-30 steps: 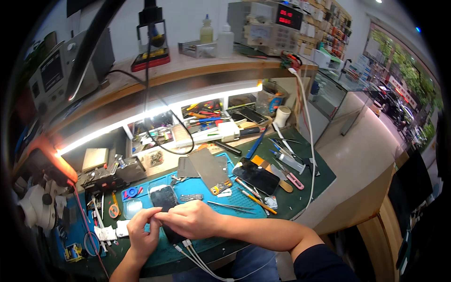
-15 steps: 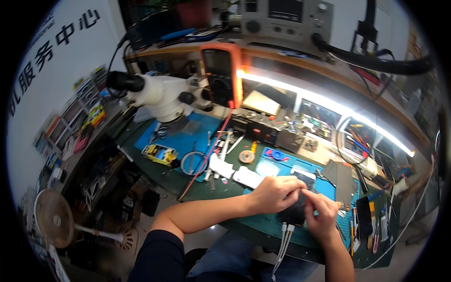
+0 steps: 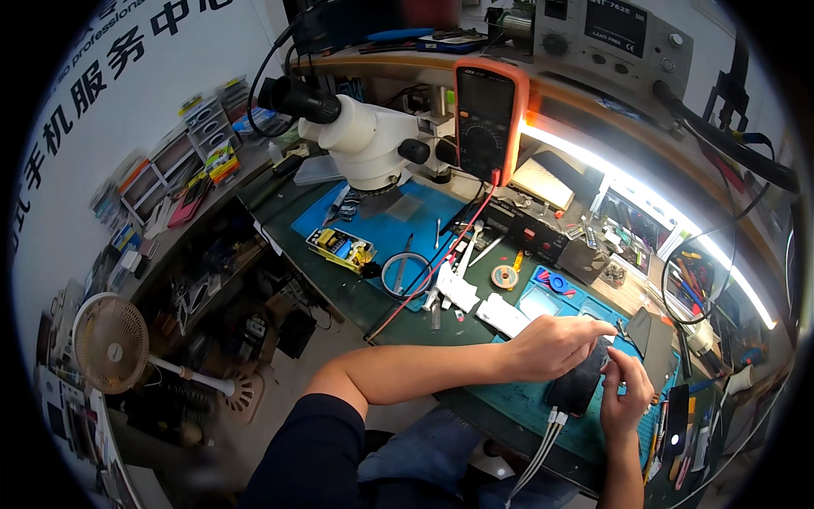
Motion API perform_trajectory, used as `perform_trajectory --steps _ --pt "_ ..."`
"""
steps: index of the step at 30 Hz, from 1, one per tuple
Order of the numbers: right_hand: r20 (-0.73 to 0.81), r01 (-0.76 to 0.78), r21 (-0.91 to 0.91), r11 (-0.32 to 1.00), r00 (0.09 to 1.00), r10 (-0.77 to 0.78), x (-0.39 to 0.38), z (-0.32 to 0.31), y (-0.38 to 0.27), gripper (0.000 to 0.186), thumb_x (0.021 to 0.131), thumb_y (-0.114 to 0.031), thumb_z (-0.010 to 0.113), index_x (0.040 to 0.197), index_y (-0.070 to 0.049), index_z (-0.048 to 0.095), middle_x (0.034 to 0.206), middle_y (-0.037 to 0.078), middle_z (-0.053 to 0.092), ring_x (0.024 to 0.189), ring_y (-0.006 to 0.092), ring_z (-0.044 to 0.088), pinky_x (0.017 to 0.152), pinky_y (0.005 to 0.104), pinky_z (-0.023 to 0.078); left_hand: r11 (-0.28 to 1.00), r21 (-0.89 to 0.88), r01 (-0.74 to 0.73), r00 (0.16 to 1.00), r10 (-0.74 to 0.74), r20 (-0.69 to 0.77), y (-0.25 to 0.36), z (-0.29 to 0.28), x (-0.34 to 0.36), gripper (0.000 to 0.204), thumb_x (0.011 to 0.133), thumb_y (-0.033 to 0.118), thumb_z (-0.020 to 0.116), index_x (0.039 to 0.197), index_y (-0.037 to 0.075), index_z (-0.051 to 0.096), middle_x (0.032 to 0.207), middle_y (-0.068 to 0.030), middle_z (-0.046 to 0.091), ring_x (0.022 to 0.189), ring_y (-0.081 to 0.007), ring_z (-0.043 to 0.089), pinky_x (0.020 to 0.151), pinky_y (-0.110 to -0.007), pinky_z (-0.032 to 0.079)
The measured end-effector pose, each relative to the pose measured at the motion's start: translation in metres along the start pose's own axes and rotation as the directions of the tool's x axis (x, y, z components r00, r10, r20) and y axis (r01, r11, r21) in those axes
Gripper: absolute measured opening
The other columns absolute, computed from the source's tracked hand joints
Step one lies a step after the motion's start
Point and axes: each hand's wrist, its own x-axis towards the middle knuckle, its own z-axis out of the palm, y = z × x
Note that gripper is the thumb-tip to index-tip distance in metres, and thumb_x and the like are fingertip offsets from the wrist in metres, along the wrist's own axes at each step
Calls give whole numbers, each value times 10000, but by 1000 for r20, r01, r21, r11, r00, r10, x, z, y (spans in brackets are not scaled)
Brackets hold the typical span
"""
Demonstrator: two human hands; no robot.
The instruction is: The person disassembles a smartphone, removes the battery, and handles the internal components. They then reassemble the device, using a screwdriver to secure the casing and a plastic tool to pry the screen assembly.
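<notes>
A black phone (image 3: 577,388) lies on the teal work mat, with white cables (image 3: 543,450) at its near end. Over the phone's left and far part reaches my left hand (image 3: 551,348), fingers pressed together at the tips. A small pale bit shows by those fingertips, too small to name. My right hand (image 3: 627,392) is at the phone's right edge, thumb and fingers curled in a pinch. Whatever it may hold is hidden. A narrow gap separates the fingertips of the two hands.
Left of my hands lie white pieces (image 3: 502,316) and a tape roll (image 3: 504,276). Farther back stand a microscope (image 3: 360,140) and an orange multimeter (image 3: 487,123), its red lead crossing the bench. Tools and a dark phone-like slab (image 3: 676,420) lie at right. A fan (image 3: 110,343) stands left.
The view has swung left, so the bench appears farther right. My fingertips, together over the phone before, have drawn slightly apart.
</notes>
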Motion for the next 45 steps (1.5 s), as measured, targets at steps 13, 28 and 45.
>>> perform_trajectory --steps 13,28,45 --pt "55 35 -28 999 998 -33 0 -1 -2 224 871 50 583 1078 11 659 693 97 603 580 180 582 540 285 443 996 65 -59 996 63 -61 4 -1 4 417 815 -44 568 1213 79 573 888 -98 598 710 -301 635 607 -386 527" --pt "40 0 18 1000 999 -1 -4 3 0 245 863 76 562 1082 21 655 719 122 609 615 193 607 556 297 459 1000 5 -30 997 31 -67 -2 2 2 366 806 -28 606 1152 91 594 891 -79 610 745 -272 653 625 -364 533" --pt "44 12 -5 1000 999 -12 -5 3 1 225 879 57 564 1084 25 652 753 124 626 624 189 609 559 291 463 996 25 -86 993 87 -80 2 1 1 127 843 29 635 941 37 555 859 -112 626 761 -310 653 605 -380 512"
